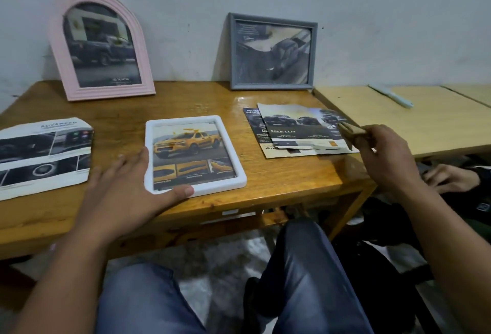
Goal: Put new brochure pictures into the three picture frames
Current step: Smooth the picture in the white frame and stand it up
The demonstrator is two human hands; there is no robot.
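White frame flat on table (yellow-truck picture inside), left hand fingers spread — touching its edge, right hand pinching a blurred brownish piece.

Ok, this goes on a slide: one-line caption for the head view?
Left hand steadies the flat white frame holding a yellow-truck picture; right hand holds a small blurred object over the brochure pages.
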